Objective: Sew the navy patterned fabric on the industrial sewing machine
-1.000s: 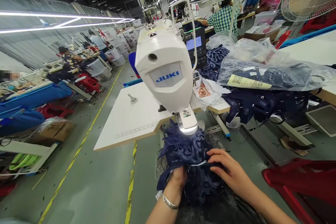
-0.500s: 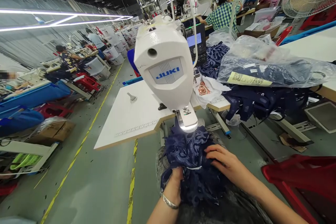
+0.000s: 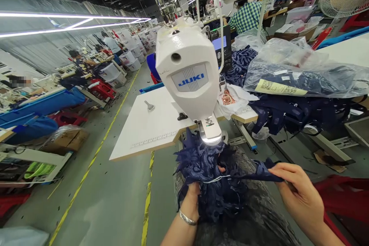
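Note:
A bundle of navy lace fabric pieces (image 3: 206, 161), with a pale tie across it, lies over my lap below the sewing machine head (image 3: 190, 73). My left hand (image 3: 191, 196), a silver bangle on its wrist, grips the bundle from the near left side. Most of its fingers are hidden under the fabric. To the right, my right hand (image 3: 296, 184) pinches the end of a navy fabric strip (image 3: 259, 173) between thumb and fingers. The strip is stretched sideways from the bundle. The lit machine arm tip (image 3: 210, 134) stands just above the lace.
A white machine table (image 3: 152, 123) with a printed ruler edge extends to the left. On the right, a plastic-wrapped navy pack (image 3: 296, 73) rests above dark straps (image 3: 302, 113). A red stool (image 3: 343, 203) stands near my right arm. Co-workers sit farther off.
My right hand has moved right, away from the bundle, drawing a navy strip out with it. My left hand stays on the bundle. The view has shifted slightly left.

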`<state>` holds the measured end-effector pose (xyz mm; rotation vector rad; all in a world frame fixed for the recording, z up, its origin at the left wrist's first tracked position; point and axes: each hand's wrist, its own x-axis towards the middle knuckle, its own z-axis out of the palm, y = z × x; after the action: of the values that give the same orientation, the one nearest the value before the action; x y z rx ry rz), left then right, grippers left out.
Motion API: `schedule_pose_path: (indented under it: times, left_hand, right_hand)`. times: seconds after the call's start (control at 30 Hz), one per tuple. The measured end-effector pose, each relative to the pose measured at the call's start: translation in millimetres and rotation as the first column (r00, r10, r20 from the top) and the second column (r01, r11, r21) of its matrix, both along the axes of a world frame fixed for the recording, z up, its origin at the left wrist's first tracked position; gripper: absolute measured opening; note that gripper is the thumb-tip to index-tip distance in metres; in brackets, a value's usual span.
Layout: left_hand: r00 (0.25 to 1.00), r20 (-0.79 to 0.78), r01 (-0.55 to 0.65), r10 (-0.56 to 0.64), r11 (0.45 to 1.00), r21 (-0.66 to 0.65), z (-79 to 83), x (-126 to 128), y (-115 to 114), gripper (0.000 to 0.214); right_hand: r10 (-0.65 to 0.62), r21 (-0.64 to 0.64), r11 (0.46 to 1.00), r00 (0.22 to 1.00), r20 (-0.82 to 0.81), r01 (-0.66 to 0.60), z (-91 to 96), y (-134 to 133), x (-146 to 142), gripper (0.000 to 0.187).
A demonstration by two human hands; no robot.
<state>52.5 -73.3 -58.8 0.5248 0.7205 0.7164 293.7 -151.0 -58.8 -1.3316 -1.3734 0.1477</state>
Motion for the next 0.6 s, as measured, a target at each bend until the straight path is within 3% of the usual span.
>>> schedule_pose_path:
  times: [0.17, 0.23, 0.37, 0.47, 0.53, 0.6]
  left_hand:
    - [0.997, -0.02, -0.078, 0.078, 0.996, 0.034, -13.9, -6.0, -4.6, 0.048]
    - [0.996, -0.036, -0.079, 0.081, 0.995, 0.058, -15.3, -7.1, -4.7, 0.046]
    - [0.996, -0.056, -0.056, 0.066, 0.984, 0.166, -7.3, -6.6, -2.7, 0.046]
    - [0.997, -0.038, -0.061, 0.07, 0.977, 0.206, -0.1, -7.7, -1.9, 0.053]
    - [0.996, -0.018, -0.076, 0.082, 0.971, 0.228, 1.0, -9.6, -2.5, 0.059]
    - [0.995, 0.002, -0.095, 0.097, 0.967, 0.238, -1.0, -11.2, -2.9, 0.064]
  right_hand:
    - [-0.3, 0.102, 0.944, 0.945, -0.131, 0.314, 8.5, -9.4, 9.4, 0.016]
    - [-0.296, 0.08, 0.949, 0.949, -0.111, 0.305, 8.4, -12.4, 14.1, 0.018]
    - [-0.141, -0.007, 0.99, 0.988, -0.057, 0.141, 4.3, -17.4, 27.5, 0.016]
    - [0.117, -0.145, 0.984, 0.99, 0.078, -0.105, -0.2, -21.9, 39.4, 0.015]
    - [0.348, -0.333, 0.896, 0.93, 0.115, -0.294, -3.8, -26.1, 44.5, 0.021]
    - [0.47, -0.512, 0.777, 0.879, 0.084, -0.366, -6.2, -30.2, 46.7, 0.024]
